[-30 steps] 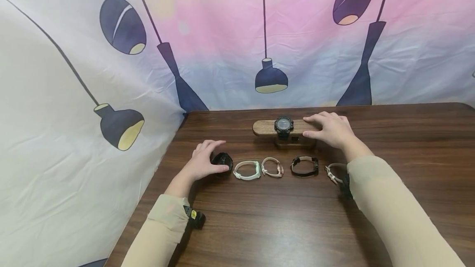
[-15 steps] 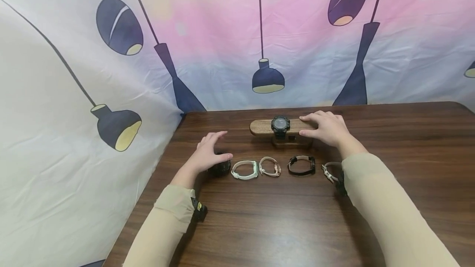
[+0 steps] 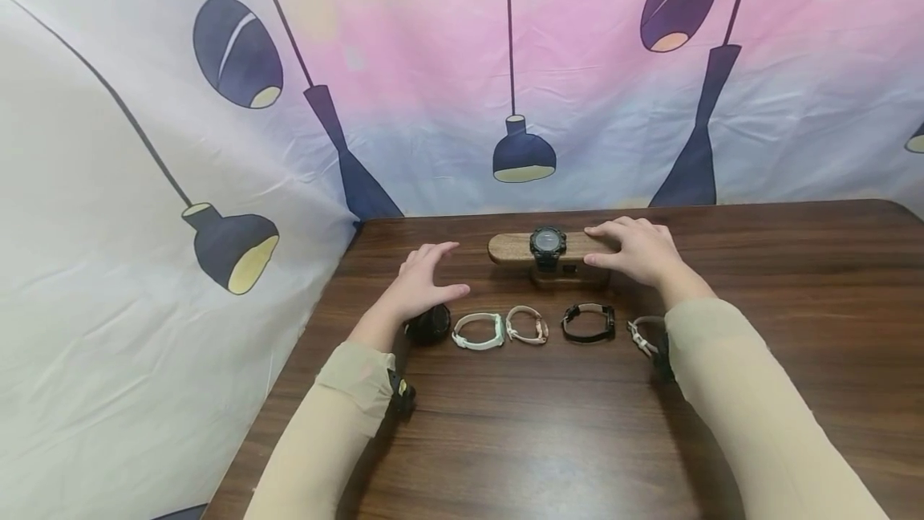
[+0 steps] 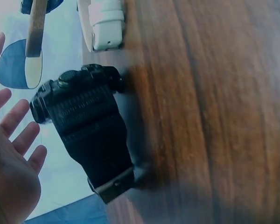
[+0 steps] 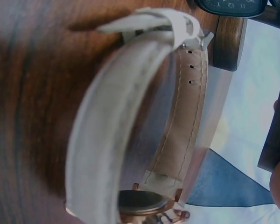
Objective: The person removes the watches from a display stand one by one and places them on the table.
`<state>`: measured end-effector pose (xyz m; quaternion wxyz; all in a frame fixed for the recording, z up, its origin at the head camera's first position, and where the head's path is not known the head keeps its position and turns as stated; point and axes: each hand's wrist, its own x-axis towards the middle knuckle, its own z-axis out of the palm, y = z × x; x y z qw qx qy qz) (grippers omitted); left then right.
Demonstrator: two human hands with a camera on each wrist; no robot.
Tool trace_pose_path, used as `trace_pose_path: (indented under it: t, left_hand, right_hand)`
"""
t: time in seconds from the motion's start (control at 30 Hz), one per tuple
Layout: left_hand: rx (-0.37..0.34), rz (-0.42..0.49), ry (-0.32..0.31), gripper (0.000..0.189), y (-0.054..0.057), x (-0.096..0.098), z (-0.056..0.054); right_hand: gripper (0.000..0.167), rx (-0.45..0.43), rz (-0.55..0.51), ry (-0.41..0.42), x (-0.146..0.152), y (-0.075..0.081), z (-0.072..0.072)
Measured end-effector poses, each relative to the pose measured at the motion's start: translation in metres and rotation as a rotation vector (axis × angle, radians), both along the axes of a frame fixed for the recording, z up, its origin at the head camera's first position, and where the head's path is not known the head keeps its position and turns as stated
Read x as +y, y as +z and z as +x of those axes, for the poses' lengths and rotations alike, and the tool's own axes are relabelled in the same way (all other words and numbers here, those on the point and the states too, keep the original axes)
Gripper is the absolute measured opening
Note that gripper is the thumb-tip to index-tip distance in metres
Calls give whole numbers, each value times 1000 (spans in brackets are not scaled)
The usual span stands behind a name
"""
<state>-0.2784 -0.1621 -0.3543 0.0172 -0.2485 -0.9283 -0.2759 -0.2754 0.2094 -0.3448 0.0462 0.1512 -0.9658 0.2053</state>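
My left hand [image 3: 426, 283] has its fingers spread and holds nothing; it is just beyond a bulky black watch [image 3: 430, 326] on the table. In the left wrist view that black watch [image 4: 91, 126] stands apart from the palm. At the back, my right hand [image 3: 641, 253] grips the right end of a wooden watch stand [image 3: 511, 248] between thumb and fingers. A black digital watch [image 3: 549, 242] is strapped round the stand's bar. Below my right wrist, a white-strapped watch [image 3: 642, 335] is partly covered by the sleeve; the right wrist view shows its strap [image 5: 102, 130] close up.
Between the hands, a mint-green watch [image 3: 480, 331], a thin pale-strapped watch [image 3: 527, 326] and a slim black-strapped watch [image 3: 588, 322] lie in a row on the brown wooden table [image 3: 541, 440]. A printed cloth [image 3: 433, 103] hangs behind the table's back edge.
My left hand has left the black watch at the row's left end and moved forward and right, its fingers spread. The right hand still grips the stand.
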Motion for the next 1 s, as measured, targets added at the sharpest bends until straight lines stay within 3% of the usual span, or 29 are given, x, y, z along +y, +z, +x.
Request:
trace_pose_path:
  t: [0.17,0.43,0.57,1.0]
  left_hand:
    - [-14,-35,10,76,7,7,-2]
    - [-27,-68,-35,77,21,30,-11]
    - [-48,-76,-36,77,22,37,-12]
    - [-23,-80,-62,76,20,62,-21]
  right_hand:
    - [63,-7,-10,6,1,-1,-1]
    - [65,1,-5,2,5,-2,-2]
    - [67,-2,-9,14,3,-3,-3]
    - [63,-5,-9,7,4,-3,-3]
